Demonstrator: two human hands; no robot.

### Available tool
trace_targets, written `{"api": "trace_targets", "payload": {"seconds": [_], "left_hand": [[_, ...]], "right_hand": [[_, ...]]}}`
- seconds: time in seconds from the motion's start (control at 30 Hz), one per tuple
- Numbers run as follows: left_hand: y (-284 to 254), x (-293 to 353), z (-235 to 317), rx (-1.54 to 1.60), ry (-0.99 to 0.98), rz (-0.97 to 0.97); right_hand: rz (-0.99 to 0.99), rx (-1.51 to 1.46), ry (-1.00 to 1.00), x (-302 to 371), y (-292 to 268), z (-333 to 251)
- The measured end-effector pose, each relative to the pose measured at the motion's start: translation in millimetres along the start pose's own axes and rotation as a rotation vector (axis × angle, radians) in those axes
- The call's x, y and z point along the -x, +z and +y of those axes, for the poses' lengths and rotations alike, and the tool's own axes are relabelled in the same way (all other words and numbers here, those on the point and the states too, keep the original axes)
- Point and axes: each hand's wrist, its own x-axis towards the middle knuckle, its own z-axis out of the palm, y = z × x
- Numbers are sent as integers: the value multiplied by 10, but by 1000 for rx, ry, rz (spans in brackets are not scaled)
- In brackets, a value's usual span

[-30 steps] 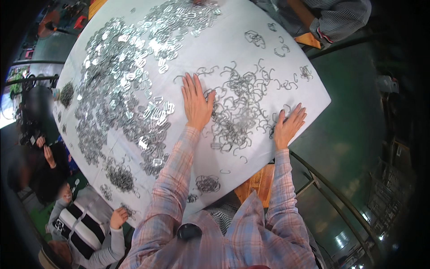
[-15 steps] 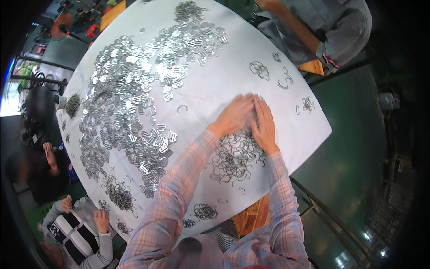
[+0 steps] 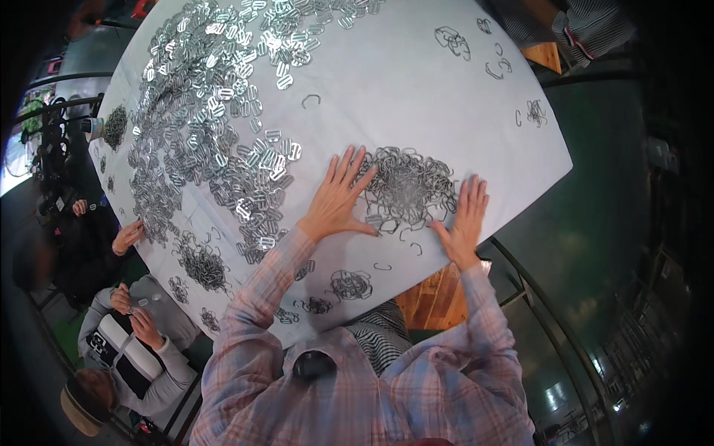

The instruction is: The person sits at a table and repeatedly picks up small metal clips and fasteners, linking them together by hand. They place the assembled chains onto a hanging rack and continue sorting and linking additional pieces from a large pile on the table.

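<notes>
A heap of bent dark wire hooks (image 3: pixel 407 175) lies on the white tabletop (image 3: pixel 372 97) between my two hands. At its left edge rests my left hand (image 3: pixel 336 199), fingers spread, with the index finger and thumb touching the outer hooks. My right hand (image 3: pixel 464 225) is flat at the heap's lower right side, thumb stretched toward the hooks. Neither hand grips anything. To the left spreads a large mass of shiny slotted metal buckles (image 3: pixel 201 126). One loose hook (image 3: pixel 311 100) lies above my left hand.
Smaller hook clusters lie near my front edge (image 3: pixel 350 285), at the left (image 3: pixel 202 267) and at the far right (image 3: pixel 454 42). A tub (image 3: pixel 93 128) stands at the left rim. Co-workers sit along the left side, one holding small metal pieces (image 3: pixel 141 303); another person's striped sleeve (image 3: pixel 595 30) shows at the upper right.
My hands were together over the top of the heap. They have parted to its two sides, uncovering the hooks. The whole view has shifted, and a co-worker's hand now reaches the buckles.
</notes>
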Motion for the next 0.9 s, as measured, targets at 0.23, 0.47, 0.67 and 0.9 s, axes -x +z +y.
{"api": "trace_targets", "payload": {"seconds": [0.23, 0.47, 0.67, 0.9], "left_hand": [[192, -607, 281, 130, 83, 142], [440, -786, 422, 148, 257, 452], [716, -1031, 663, 37, 39, 478], [416, -1029, 739, 843, -318, 633]], "right_hand": [[179, -512, 93, -683, 497, -688], [460, -601, 190, -626, 117, -457], [456, -48, 79, -456, 20, 164], [337, 63, 213, -613, 117, 410]]}}
